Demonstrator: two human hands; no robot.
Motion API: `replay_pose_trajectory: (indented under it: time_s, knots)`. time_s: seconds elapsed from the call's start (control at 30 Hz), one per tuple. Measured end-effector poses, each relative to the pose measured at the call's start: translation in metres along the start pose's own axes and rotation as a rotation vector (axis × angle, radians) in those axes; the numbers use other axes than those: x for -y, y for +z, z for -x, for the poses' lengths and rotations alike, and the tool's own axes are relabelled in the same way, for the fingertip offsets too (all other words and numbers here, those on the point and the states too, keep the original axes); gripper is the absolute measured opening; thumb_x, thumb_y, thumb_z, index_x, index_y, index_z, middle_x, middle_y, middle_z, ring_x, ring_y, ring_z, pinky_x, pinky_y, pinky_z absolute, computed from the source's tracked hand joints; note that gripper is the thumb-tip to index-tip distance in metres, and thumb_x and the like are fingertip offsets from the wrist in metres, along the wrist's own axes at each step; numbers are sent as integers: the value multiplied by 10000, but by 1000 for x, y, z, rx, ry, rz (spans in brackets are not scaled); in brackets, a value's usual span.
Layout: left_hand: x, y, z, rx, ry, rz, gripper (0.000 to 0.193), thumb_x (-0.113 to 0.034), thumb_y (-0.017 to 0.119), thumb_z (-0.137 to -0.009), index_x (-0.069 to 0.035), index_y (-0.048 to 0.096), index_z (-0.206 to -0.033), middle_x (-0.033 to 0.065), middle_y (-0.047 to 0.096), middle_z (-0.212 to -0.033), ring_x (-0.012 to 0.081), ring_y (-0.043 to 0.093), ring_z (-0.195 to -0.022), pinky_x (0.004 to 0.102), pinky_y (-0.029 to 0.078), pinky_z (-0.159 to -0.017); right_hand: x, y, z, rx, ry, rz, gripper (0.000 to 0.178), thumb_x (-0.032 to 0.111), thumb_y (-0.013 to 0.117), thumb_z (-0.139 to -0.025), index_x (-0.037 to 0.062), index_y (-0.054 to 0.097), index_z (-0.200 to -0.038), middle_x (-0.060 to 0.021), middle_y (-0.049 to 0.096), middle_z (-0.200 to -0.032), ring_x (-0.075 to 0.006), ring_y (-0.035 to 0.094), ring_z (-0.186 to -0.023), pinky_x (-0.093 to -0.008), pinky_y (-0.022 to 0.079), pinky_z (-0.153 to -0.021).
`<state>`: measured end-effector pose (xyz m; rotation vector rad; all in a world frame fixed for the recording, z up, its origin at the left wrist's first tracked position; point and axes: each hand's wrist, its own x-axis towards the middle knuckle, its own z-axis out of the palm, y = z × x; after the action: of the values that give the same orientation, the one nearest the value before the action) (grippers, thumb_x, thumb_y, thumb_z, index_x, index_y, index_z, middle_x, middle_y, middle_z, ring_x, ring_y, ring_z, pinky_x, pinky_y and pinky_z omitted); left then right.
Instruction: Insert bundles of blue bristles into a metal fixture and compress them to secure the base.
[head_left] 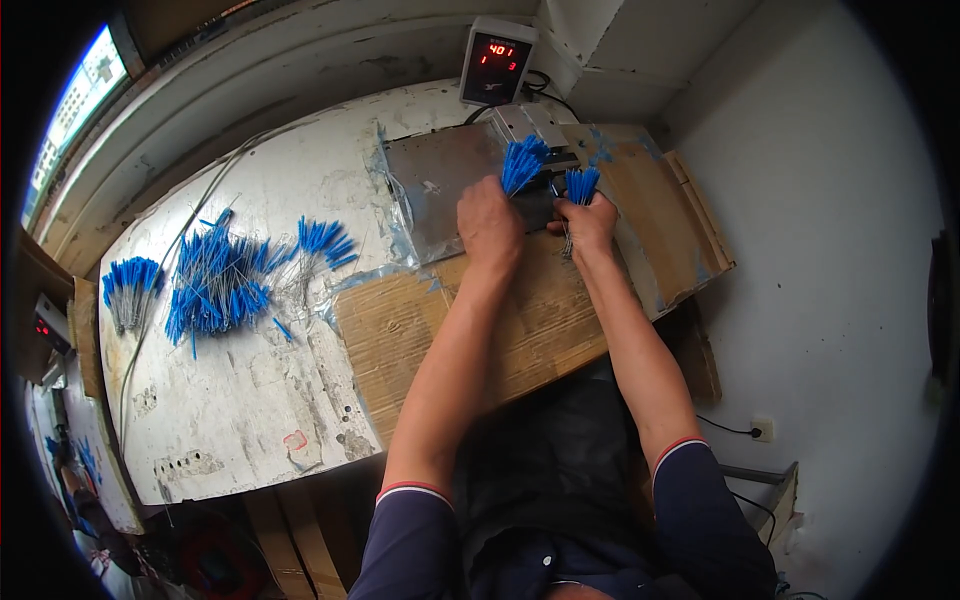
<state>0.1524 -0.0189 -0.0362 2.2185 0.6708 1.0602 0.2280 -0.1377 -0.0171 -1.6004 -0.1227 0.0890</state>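
My left hand [490,222] is closed on the lower end of a bundle of thin blue-tipped wires [524,164], whose blue ends fan out above the fingers. Just to its right, my right hand [592,222] grips a smaller bundle of the same blue-tipped wires [582,184], with pale thin ends hanging below the fist. Both hands are over the far right of the worktable, beside a dark metal plate [440,185]. A dark part with a small slot lies between the hands, mostly covered by them.
A large tangled heap of blue-tipped wires [215,285] lies at left. A neater bunch [130,290] is beyond it, and a loose group [322,242] nearer the plate. Cardboard [390,335] covers the near edge. A display box [497,62] with red digits stands at the back; a wall is at right.
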Motion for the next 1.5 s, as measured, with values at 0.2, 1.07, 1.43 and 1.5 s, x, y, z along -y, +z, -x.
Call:
replay_pose_trajectory:
  time_s: [0.2,1.07,1.43,1.5]
  knots:
    - [1,2,-1,22,70,0,205,-52,581,-832,-33,620,-1032,140,676,-949,327,616,-961,431,467,-825,-6,-3,-4,-19,15,-67,119,-52,669,-808,2,599,-889,-63,624,-794,-155,615,-580,-290,552,-458]
    - [0,-1,-1,60,115,25,93,-45,558,-816,-31,600,-897,168,662,-839,371,628,-832,496,485,-743,-2,-30,12,175,125,-191,123,-3,721,-832,-23,631,-913,-100,664,-780,-193,670,-601,-314,595,-518]
    - [0,-1,0,171,160,-73,156,-48,543,-839,-30,618,-975,155,674,-921,348,638,-910,461,491,-810,3,-13,4,55,148,-97,147,-62,647,-825,-13,572,-942,-116,641,-800,-214,665,-587,-333,597,-474]
    - [2,0,0,168,180,-83,158,-46,547,-837,-31,617,-978,152,671,-922,345,640,-914,458,493,-813,4,-10,3,47,154,-74,167,-65,655,-824,-4,569,-953,-117,644,-797,-216,671,-592,-339,604,-482]
